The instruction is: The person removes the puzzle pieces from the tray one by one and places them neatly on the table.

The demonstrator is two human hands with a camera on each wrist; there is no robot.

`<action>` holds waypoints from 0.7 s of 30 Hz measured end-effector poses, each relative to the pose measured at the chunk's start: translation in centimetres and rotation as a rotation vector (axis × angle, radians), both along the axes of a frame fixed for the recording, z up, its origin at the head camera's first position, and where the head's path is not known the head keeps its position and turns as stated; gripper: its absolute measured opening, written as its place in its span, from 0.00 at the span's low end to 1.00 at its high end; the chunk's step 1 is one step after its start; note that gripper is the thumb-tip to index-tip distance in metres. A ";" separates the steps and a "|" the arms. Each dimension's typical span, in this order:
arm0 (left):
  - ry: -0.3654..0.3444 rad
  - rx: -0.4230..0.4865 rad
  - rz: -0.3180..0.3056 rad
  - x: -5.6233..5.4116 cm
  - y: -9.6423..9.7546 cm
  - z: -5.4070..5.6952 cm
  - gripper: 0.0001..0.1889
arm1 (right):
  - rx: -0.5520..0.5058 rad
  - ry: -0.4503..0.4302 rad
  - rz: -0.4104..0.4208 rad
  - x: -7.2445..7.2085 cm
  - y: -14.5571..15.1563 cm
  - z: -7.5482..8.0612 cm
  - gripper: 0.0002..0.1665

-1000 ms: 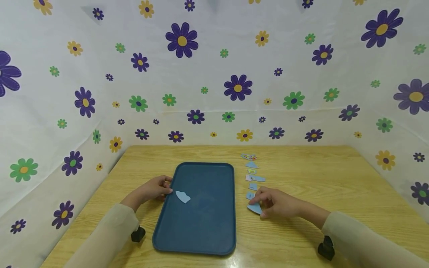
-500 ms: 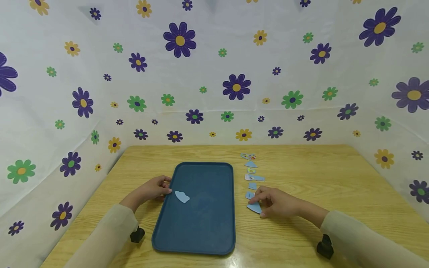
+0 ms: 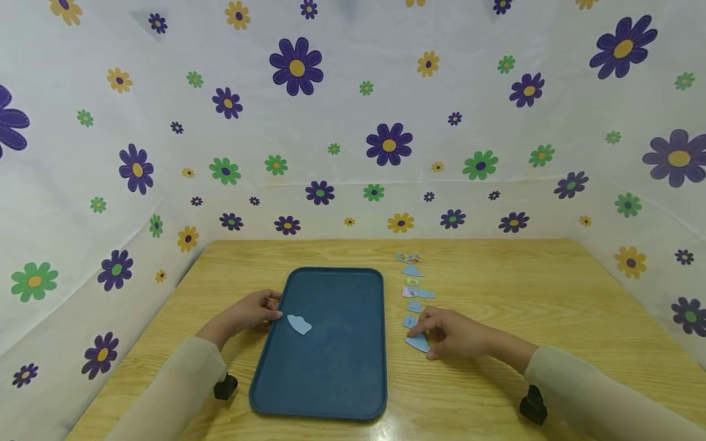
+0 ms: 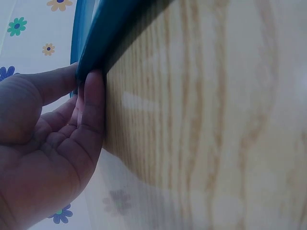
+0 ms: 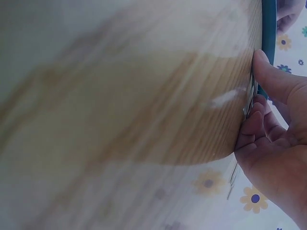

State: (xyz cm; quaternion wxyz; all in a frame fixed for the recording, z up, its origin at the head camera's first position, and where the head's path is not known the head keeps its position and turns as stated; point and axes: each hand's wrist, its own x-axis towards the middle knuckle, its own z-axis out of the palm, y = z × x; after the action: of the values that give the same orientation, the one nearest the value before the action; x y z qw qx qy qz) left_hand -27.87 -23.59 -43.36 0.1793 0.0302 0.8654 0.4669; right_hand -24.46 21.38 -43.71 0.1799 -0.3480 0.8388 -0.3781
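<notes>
My left hand [image 3: 250, 312] grips the left rim of a dark blue tray [image 3: 331, 380], thumb on one side and fingers curled against the other, as the left wrist view also shows. Inside the tray, near that hand, lies a light blue puzzle piece [image 3: 299, 324] with one wavy edge. To the right of the tray, my right hand [image 3: 458, 334] pinches a curved-edged light blue puzzle piece [image 3: 417, 343] between thumb and fingertips, low over the table. The hand covers part of this piece. In the right wrist view, the right hand [image 5: 276, 115] mostly hides it.
Several more puzzle pieces run in a column away from the right hand, among them a long one [image 3: 421, 294], a triangular one [image 3: 412, 271] and a colourful one [image 3: 407, 258]. They lie on a wooden table [image 3: 513, 288]. A flower-patterned sheet [image 3: 342, 122] encloses the back and sides.
</notes>
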 end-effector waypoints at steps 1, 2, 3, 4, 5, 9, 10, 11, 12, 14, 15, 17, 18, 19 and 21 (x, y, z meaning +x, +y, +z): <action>0.000 0.000 0.000 0.0 0.0 0.0 0.23 | 0.002 0.002 0.000 0.0 0.0 0.0 0.23; -0.001 0.000 -0.001 0.0 0.0 0.0 0.23 | 0.004 0.004 -0.001 0.0 0.0 0.1 0.23; -0.001 0.000 -0.002 0.0 0.0 0.0 0.23 | 0.007 0.006 -0.003 0.1 -0.1 0.1 0.23; -0.001 0.002 -0.003 0.0 -0.1 0.0 0.23 | 0.009 0.008 -0.005 0.1 -0.1 0.1 0.23; -0.001 0.003 -0.003 0.0 -0.1 0.0 0.23 | 0.011 0.009 -0.007 0.1 -0.1 0.2 0.23; -0.001 0.005 -0.009 0.0 0.0 0.2 0.23 | 0.013 0.012 -0.011 0.2 -0.1 0.4 0.24; -0.001 0.005 -0.009 0.0 0.0 0.2 0.23 | 0.013 0.010 -0.012 0.2 -0.1 0.4 0.24; 0.000 0.005 -0.010 0.0 0.0 0.2 0.23 | 0.014 0.008 -0.012 0.2 -0.1 0.4 0.24; 0.000 0.004 -0.012 0.0 0.0 0.2 0.23 | 0.015 0.005 -0.014 0.2 -0.2 0.5 0.24; 0.000 0.004 -0.013 0.0 0.0 0.3 0.23 | 0.017 0.001 -0.014 0.2 -0.1 0.5 0.23; 0.000 0.005 -0.013 0.0 0.0 0.3 0.23 | 0.018 -0.001 -0.015 0.2 -0.2 0.6 0.23; -0.001 0.007 -0.014 0.0 0.0 0.3 0.23 | 0.015 0.000 -0.010 0.2 -0.1 0.6 0.23; -0.002 0.008 -0.014 0.0 0.0 0.3 0.23 | 0.016 -0.001 -0.010 0.2 -0.1 0.7 0.23; -0.003 0.010 -0.013 0.0 0.0 0.3 0.23 | 0.016 -0.002 -0.010 0.2 -0.1 0.7 0.23; -0.002 0.008 -0.012 0.0 0.0 0.3 0.23 | 0.018 -0.006 -0.012 0.3 -0.1 0.7 0.23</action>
State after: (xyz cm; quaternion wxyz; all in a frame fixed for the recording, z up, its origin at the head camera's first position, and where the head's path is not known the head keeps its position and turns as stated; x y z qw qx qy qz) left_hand -27.84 -23.61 -43.06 0.1829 0.0358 0.8632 0.4691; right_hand -24.19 21.24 -42.96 0.1830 -0.3403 0.8436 -0.3728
